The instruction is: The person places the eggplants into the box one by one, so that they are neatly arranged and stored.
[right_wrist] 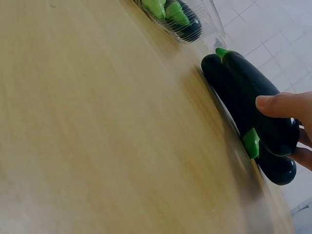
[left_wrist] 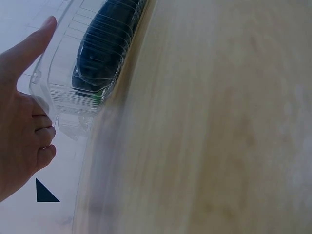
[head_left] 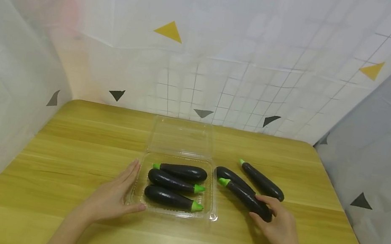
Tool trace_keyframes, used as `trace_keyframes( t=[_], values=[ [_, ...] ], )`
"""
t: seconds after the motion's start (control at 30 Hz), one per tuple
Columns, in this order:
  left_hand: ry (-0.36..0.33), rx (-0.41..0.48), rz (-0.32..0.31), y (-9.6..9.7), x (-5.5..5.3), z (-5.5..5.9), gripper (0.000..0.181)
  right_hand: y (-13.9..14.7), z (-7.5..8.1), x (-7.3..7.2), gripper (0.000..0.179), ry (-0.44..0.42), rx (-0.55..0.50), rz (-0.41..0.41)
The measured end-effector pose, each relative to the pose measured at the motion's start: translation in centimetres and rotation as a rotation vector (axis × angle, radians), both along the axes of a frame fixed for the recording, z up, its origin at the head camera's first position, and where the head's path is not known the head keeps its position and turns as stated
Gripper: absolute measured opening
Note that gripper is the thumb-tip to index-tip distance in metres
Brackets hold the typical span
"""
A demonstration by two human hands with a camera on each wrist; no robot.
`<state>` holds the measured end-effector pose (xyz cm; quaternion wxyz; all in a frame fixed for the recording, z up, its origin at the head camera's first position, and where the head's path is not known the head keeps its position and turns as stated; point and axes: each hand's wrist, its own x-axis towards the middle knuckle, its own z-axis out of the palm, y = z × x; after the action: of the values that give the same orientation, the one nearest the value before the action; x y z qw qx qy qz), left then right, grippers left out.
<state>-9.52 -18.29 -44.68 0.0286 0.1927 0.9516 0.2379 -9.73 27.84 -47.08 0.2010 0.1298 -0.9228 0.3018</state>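
Note:
A clear plastic clamshell container [head_left: 173, 213] holds three dark eggplants [head_left: 168, 197] lying side by side, two with green ends to the right and one to the left. My left hand [head_left: 115, 194] rests against its left side, the thumb at the front left corner. To the right of it, my right hand [head_left: 277, 224] pinches another eggplant [head_left: 245, 195] near its thick end, thumb on one side and fingers on the other. In the right wrist view, this held eggplant [right_wrist: 253, 87] overlaps another eggplant [right_wrist: 222, 92] behind it.
The container's transparent lid [head_left: 181, 137] lies folded back toward the rear. One loose eggplant [head_left: 263, 179] lies at the right on the wooden table [head_left: 72, 149], and another eggplant [head_left: 227, 173] sits close to the container's right wall. A white patterned sheet [head_left: 202, 76] encloses the table's back and sides.

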Motion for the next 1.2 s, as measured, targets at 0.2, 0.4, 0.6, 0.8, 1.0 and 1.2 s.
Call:
trace_keyframes(
  t=[0.2,0.4,0.6,0.8,1.0,1.2],
  values=[
    [0.0,0.001,-0.002,0.0,0.0,0.0,0.112,0.1,0.5,0.1,0.053,-0.006,-0.022,-0.02],
    [-0.006,0.012,-0.006,0.0,0.0,0.1,0.112,-0.1,1.5,0.1,0.054,0.0,-0.042,-0.035],
    [-0.005,0.01,-0.01,-0.1,0.0,0.2,0.112,-0.2,2.0,0.1,0.055,0.051,-0.046,-0.016],
    [-0.012,0.005,-0.005,-0.1,-0.1,0.1,0.112,-0.5,2.8,0.2,0.057,0.068,-0.058,-0.011],
    [-0.007,0.003,-0.004,-0.1,-0.1,0.1,0.113,-0.8,3.5,0.2,0.057,0.069,-0.053,-0.014],
    [-0.004,0.0,-0.005,-0.1,-0.1,0.1,0.112,-1.6,4.3,0.2,0.056,0.084,-0.034,-0.001]
  ],
)
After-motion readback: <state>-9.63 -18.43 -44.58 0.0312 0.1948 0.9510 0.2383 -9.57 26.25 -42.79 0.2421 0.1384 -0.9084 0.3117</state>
